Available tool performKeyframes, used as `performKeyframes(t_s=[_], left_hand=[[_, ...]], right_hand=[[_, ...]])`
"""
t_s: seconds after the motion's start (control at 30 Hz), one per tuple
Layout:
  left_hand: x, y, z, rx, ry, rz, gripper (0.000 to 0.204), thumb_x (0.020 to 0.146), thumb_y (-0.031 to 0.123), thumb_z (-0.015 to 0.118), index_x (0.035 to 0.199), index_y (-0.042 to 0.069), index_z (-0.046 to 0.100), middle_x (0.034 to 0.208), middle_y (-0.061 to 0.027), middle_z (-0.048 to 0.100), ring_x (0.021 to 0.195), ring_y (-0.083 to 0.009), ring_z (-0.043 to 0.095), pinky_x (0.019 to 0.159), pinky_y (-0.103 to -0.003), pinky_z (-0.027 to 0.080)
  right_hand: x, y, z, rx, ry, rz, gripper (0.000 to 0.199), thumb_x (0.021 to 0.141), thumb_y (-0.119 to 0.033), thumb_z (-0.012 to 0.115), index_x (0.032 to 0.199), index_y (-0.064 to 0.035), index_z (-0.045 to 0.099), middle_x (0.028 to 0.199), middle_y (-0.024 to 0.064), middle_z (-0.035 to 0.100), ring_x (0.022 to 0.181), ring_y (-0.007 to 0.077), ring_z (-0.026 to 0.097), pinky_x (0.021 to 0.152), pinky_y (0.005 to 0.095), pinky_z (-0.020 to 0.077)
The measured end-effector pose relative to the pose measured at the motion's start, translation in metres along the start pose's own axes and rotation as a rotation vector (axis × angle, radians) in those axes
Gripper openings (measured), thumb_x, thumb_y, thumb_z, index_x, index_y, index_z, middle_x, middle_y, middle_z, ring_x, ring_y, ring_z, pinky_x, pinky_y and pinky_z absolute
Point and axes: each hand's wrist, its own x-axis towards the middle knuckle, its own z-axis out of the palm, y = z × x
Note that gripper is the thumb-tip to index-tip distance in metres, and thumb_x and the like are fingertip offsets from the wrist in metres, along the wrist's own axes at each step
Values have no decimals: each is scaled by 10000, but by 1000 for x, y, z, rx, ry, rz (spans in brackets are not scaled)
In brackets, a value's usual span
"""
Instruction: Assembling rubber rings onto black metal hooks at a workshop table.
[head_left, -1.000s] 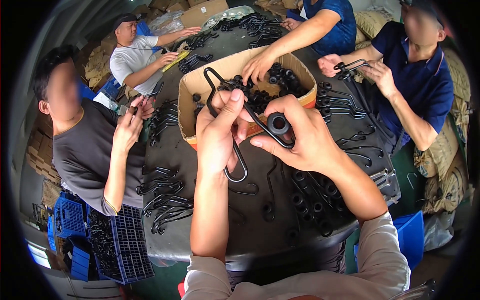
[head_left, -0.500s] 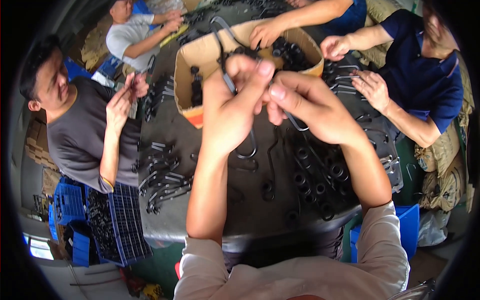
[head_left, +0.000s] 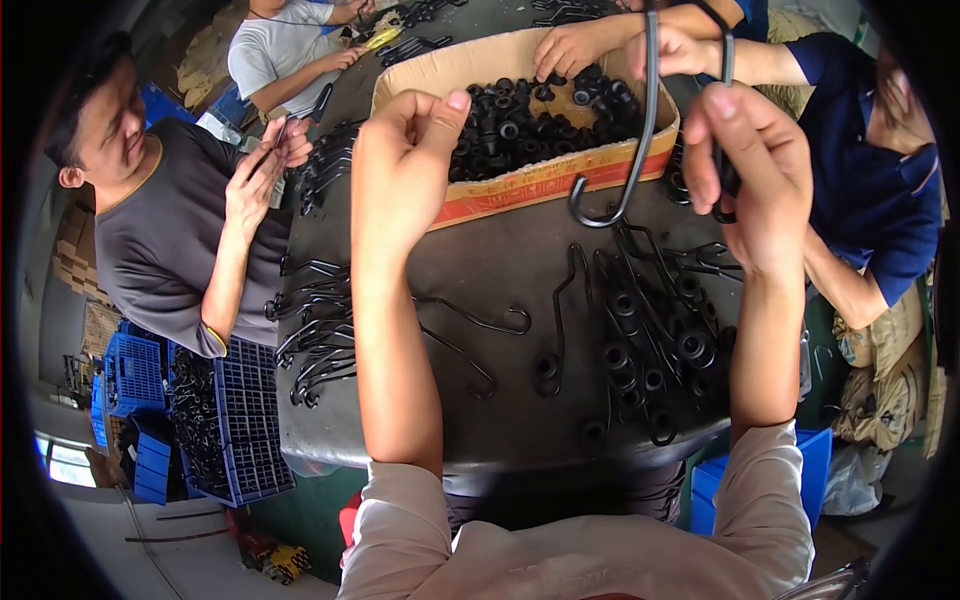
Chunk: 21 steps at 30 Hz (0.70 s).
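Note:
My right hand (head_left: 755, 170) is closed round a black bent metal rod (head_left: 645, 110), raised over the right end of the box. The rod's hooked end hangs to the left of the hand, and its other leg runs down through my fingers. A dark, thicker piece shows below the fingers on that leg; its kind is unclear. My left hand (head_left: 405, 165) is up in front of the box's left side, thumb apart from the partly hidden fingers, with nothing visible in it. Below, more bent rods (head_left: 465, 315) lie on the table, several with round black rubber bushings (head_left: 615, 355).
A cardboard box (head_left: 560, 175) of black bushings stands mid-table, with a co-worker's hand (head_left: 570, 48) in it. Other people work at the left, far left and right. Rods (head_left: 320, 335) lie at the table's left. Blue crates (head_left: 250, 430) stand on the floor at left.
My hands have parted: the left moved left and let go, the right moved right and up with the rod. The box and the bushings inside now show more fully.

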Motion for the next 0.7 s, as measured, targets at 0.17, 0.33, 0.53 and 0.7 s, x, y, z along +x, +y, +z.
performKeyframes(t_s=[0.17, 0.33, 0.53, 0.7], left_hand=[[9, -57, 12, 341, -17, -81, 243, 886, 263, 741, 913, 23, 724, 783, -139, 724, 745, -271, 710, 718, -379, 534], [27, -72, 33, 590, -392, -141, 197, 859, 220, 715, 1012, 102, 755, 963, -131, 754, 975, -322, 711, 868, -421, 536], [54, -96, 64, 770, -644, -262, 314, 781, 85, 638, 1069, 116, 759, 1104, -130, 738, 1069, -318, 691, 948, -399, 529], [50, -85, 66, 828, -624, -242, 295, 786, 154, 702, 1072, 97, 743, 1068, -152, 740, 1058, -328, 694, 921, -413, 539]], right_hand=[[5, -11, -10, 24, 23, -24, 353, 1068, -281, 499, 883, 7, 588, 542, 24, 498, 449, 80, 450, 465, 210, 364], [6, -16, -11, 4, -23, -55, 358, 1065, -286, 518, 880, 12, 593, 546, 27, 510, 448, 79, 454, 463, 213, 363], [6, -8, -14, 1, -20, -26, 349, 1062, -283, 528, 880, 3, 610, 545, 19, 511, 452, 74, 455, 467, 208, 359], [7, -8, -18, 10, -37, -42, 337, 1063, -263, 526, 885, 5, 626, 547, 18, 512, 458, 73, 452, 467, 208, 356]])
